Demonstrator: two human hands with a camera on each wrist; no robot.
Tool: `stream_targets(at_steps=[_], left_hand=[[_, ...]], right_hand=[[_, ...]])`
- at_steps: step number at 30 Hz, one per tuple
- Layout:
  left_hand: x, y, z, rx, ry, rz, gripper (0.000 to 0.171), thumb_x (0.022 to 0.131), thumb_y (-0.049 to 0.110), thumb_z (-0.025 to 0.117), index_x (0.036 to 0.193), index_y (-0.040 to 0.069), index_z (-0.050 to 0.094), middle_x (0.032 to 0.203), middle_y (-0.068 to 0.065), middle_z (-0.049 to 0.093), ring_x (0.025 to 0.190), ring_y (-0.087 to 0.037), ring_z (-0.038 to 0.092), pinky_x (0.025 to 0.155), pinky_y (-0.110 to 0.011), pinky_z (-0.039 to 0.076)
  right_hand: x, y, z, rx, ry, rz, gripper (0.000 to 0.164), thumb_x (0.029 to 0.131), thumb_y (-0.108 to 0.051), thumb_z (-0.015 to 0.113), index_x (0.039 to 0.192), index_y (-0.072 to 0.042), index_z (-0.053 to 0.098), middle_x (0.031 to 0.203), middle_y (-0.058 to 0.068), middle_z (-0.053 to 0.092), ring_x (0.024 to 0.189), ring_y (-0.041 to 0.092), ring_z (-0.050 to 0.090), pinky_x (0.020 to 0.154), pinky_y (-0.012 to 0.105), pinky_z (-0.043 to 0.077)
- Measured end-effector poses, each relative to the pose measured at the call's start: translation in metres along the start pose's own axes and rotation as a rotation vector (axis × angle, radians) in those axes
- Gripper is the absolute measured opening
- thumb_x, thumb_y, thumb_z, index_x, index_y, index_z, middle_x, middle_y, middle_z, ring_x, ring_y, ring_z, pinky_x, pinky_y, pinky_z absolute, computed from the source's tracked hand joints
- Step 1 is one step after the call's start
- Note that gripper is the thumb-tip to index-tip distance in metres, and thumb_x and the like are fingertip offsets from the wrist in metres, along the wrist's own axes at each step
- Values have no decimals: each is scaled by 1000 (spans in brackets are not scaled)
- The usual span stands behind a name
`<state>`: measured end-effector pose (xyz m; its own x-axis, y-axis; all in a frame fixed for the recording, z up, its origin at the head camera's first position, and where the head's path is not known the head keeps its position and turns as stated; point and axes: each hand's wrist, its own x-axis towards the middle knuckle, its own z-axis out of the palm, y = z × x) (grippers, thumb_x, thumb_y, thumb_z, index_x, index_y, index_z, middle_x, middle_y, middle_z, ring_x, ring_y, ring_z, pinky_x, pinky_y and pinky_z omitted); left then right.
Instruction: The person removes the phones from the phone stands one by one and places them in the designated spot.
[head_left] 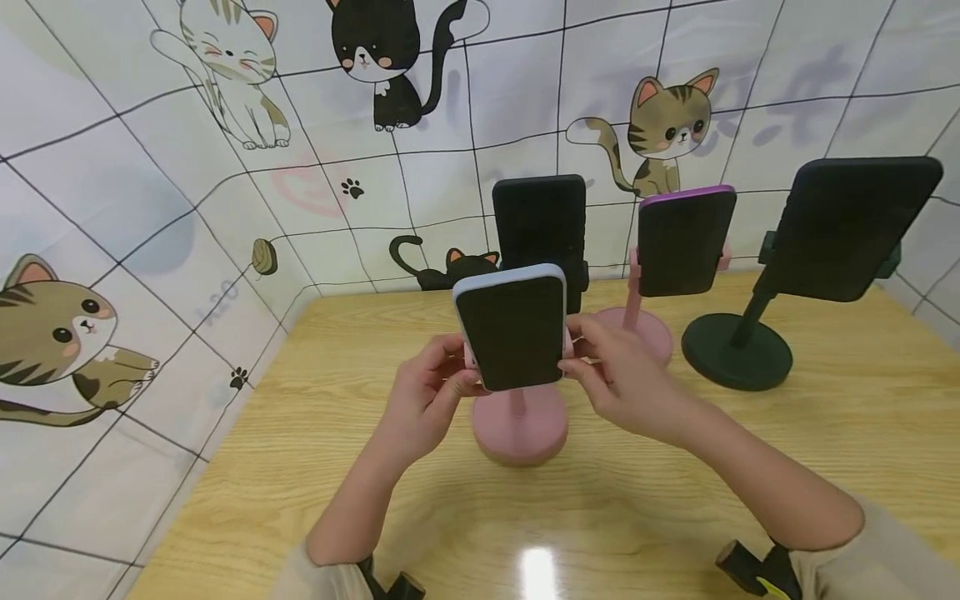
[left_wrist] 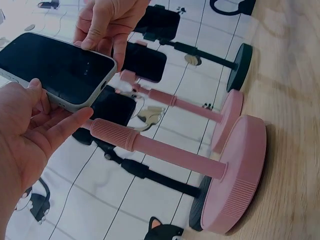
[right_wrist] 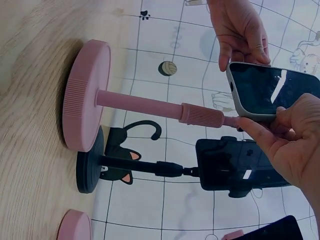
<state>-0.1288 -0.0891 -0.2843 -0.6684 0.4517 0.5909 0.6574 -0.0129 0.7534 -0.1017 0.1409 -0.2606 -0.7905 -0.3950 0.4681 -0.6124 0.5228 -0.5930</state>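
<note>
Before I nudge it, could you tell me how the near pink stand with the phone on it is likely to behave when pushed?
The pink stand looks top-heavy: a phone sits high on a thin stem, so a push up there would probably tip it. Its wide round base suggests a low push would slide it across the smooth table instead. Both hands hold the phone's edges, likely steadying it.

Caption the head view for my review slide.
Both hands, left hand and right hand, hold a phone on a pink stand.

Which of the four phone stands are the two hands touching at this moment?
The nearest pink stand, carrying the phone with the pale case. Left hand and right hand hold that phone's sides; the others stand behind, untouched.
</note>
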Motion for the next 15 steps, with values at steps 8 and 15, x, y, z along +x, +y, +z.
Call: stream_targets(at_steps=[8,15], left_hand=[[5,-1,15,-25,-56,28,24,82,-12,53,105,-9,48,90,-18,51,83,-31,61,67,-31,53],[9,-2,23,-57,-86,24,23,82,-10,53,104,-9,47,92,-19,52,84,-32,61,68,-32,53]], right_hand=[[-18,-2,-12,-104,92,-98,33,74,12,64,100,-1,48,86,4,56,77,17,64,63,26,52],[-29,-4,-20,-147,111,-86,34,74,10,66,101,-3,51,84,0,55,75,12,63,60,22,51]])
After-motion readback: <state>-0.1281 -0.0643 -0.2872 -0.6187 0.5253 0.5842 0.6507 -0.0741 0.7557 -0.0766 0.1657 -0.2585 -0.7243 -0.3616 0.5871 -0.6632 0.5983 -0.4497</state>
